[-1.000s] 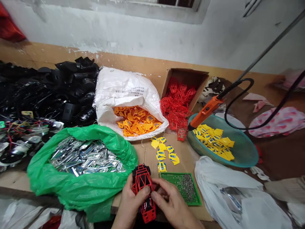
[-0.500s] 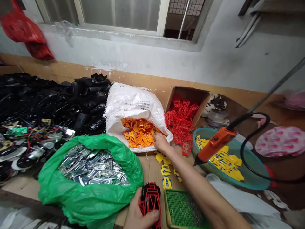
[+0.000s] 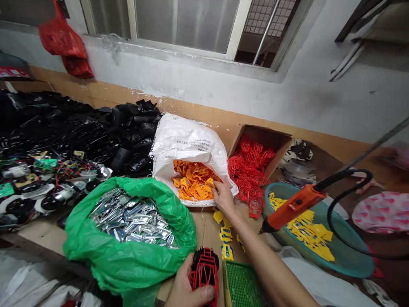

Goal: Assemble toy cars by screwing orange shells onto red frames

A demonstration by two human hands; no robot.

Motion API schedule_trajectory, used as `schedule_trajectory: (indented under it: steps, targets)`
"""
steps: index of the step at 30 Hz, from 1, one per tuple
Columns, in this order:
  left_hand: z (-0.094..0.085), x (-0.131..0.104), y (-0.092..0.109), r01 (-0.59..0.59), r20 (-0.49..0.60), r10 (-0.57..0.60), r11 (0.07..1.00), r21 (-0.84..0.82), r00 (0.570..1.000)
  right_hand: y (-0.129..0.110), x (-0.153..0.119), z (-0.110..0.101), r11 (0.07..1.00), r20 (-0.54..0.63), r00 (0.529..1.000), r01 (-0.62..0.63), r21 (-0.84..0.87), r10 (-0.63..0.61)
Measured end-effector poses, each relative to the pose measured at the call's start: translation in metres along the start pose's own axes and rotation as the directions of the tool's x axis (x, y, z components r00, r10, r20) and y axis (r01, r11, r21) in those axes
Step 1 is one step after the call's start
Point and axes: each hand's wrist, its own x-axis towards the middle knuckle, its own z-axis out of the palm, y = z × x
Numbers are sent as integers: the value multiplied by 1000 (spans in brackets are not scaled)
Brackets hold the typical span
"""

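My left hand (image 3: 188, 285) grips a toy car (image 3: 204, 273) with a red cage-like frame and black wheels, low in the view. My right hand (image 3: 223, 197) reaches into the mouth of a white woven sack (image 3: 188, 138), its fingers closed at the edge of a heap of orange plastic parts (image 3: 193, 181). An orange part seems to be between the fingertips, though its outline merges with the heap. Below the sack, several yellow parts (image 3: 226, 234) lie on the cardboard. A green mesh tray (image 3: 243, 283) sits beside the car, partly under my right forearm.
A green bag (image 3: 128, 266) of shiny silver pieces stands at left, with black parts (image 3: 128, 128) and wired parts behind. Red frames (image 3: 252, 166) spill from a box. An orange electric screwdriver (image 3: 292, 207) hangs over a teal basin (image 3: 361, 264) with yellow parts.
The view has shifted left, so things appear further right. My right hand stays at the orange parts, its fingers now drawn to the heap's right edge. My left hand still holds the toy car.
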Motion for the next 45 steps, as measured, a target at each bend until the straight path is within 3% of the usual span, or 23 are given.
schedule_trajectory:
  steps: [2,5,6,8,10,12,15,20,24,28,31,34,37,41,45]
  targets:
    - [0,-3,7,24,-39,-25,999,-29,999,-1,-29,-4,988,17,1000,13,154,-16]
    - [3,-8,18,86,-95,-91,995,-58,991,-2,-85,-13,930,166,985,-26,367,-38]
    - [4,-8,21,110,-97,-116,992,-63,988,-2,-104,-17,886,230,972,-66,458,-47]
    - [9,-7,25,150,-103,-156,987,-64,982,-3,-136,-23,714,360,932,-220,664,-47]
    - [14,-5,26,168,-97,-174,984,-67,980,-2,-158,-26,599,417,909,-321,733,-24]
    - [20,-4,26,174,-94,-179,983,-64,979,1,-170,-27,631,385,923,-300,716,2]
    - [28,-3,24,173,-106,-174,985,-21,979,5,-176,-27,745,300,954,-189,640,-16]
    - [37,-1,24,224,-145,-215,973,48,966,8,-181,-27,859,268,961,-82,506,-66]
    - [41,0,29,249,-150,-240,967,45,959,8,-185,-26,893,244,966,-33,449,-87]
    - [40,-6,35,350,-126,-357,934,-77,925,11,-190,-25,832,216,974,-58,551,-75]
    - [35,-13,34,503,-113,-546,820,-273,830,12,-196,-24,731,196,981,-131,670,-3]
    - [28,-17,28,614,-17,-677,678,-404,736,8,-203,-24,552,247,965,-159,818,-90]
    - [24,-19,21,610,95,-663,612,-503,743,1,-208,-24,418,262,948,-166,893,-183]
    - [29,-20,20,632,238,-609,587,-507,757,-10,-209,-21,408,284,932,-174,896,-225]
    - [35,-22,22,727,444,-575,552,-408,687,-18,-211,-17,494,265,937,-123,861,-229]
